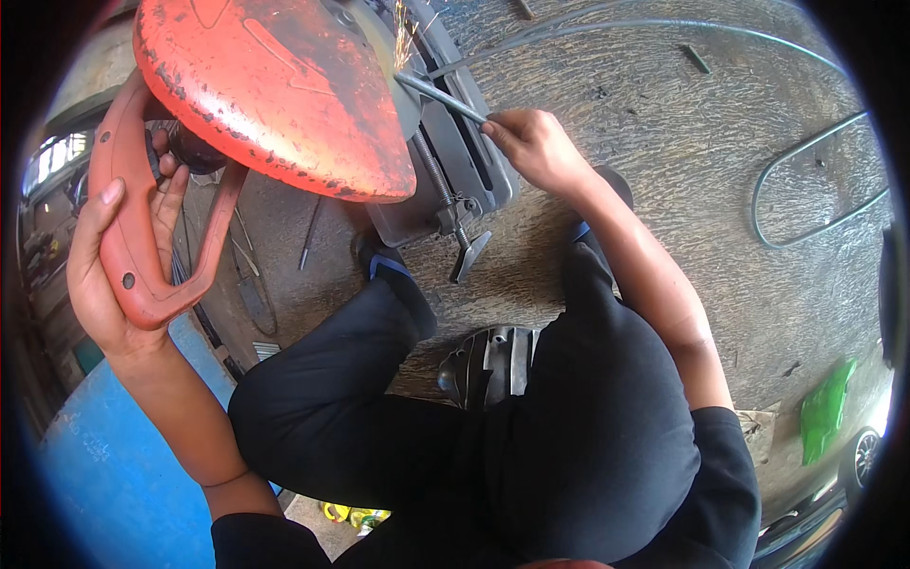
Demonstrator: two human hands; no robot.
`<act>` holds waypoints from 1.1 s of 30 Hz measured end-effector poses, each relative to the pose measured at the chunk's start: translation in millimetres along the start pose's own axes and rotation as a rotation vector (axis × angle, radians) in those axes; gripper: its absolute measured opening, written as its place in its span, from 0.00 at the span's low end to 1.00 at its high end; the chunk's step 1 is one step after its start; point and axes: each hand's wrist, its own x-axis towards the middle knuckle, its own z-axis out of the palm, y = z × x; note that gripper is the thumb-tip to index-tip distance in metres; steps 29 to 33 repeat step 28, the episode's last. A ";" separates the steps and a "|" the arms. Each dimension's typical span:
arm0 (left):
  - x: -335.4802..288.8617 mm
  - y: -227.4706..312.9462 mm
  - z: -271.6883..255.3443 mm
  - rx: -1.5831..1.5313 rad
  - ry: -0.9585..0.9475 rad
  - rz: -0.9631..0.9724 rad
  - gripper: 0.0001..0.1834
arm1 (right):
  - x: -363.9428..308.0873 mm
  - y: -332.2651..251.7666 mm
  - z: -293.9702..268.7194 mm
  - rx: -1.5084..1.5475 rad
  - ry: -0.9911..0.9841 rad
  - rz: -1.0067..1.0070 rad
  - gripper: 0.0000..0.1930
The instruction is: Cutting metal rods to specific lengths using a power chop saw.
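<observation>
My left hand (100, 270) is wrapped round the red D-shaped handle (128, 213) of a cut-off saw. The saw's chipped red blade guard (275, 95) fills the upper left and hides most of the disc. With the fingers of my right hand (540, 147) I grip a thin grey metal rod (444, 98) near its end. The rod's other end meets the disc beside the guard, where orange sparks (405, 33) fly up. Below the rod, a threaded clamp screw (438, 175) with a T-shaped handle (469, 258) lies along the saw's dark base (488, 180).
Long rods stretch over the worn floor behind the saw; a bent rod (758, 194) lies at right. A short offcut (697, 59) is farther back. A grey ribbed part (498, 365) sits between my legs, a blue panel (142, 455) at lower left, a green object (825, 412) at right.
</observation>
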 end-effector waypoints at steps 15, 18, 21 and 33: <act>-0.5 0.0 3.4 0.027 0.035 0.003 0.28 | -0.3 7.2 5.3 -0.258 0.191 -0.341 0.08; -0.4 -0.3 3.3 0.036 0.037 0.008 0.28 | -1.0 5.4 5.5 -0.356 0.196 -0.332 0.08; -1.0 2.5 2.7 0.026 0.016 -0.018 0.28 | -2.8 1.0 2.5 -0.450 0.214 -0.313 0.10; 7.0 3.8 -11.4 0.225 0.113 -0.003 0.31 | -0.2 1.7 -9.6 -0.040 -0.014 0.201 0.16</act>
